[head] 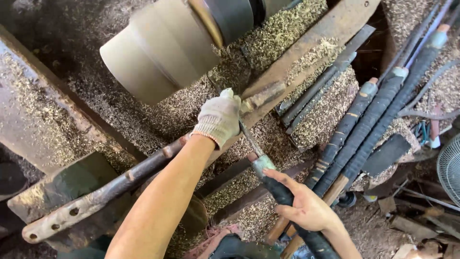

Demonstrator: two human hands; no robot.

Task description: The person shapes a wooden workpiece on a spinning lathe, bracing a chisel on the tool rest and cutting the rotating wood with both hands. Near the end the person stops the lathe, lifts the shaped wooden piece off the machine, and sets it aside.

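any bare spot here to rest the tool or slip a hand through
Barest patch: the shavings bed between the spinning wood blank and the metal rest bar. Crowded right of the gloved left hand: wrapped tool handles lie packed together.

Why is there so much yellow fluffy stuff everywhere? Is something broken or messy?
Nothing looks broken. The fluffy stuff is wood shavings, heaped on the bench beside the round wooden block. One oddity: only the left hand wears a glove; the bare right hand grips the wrapped tool handle.
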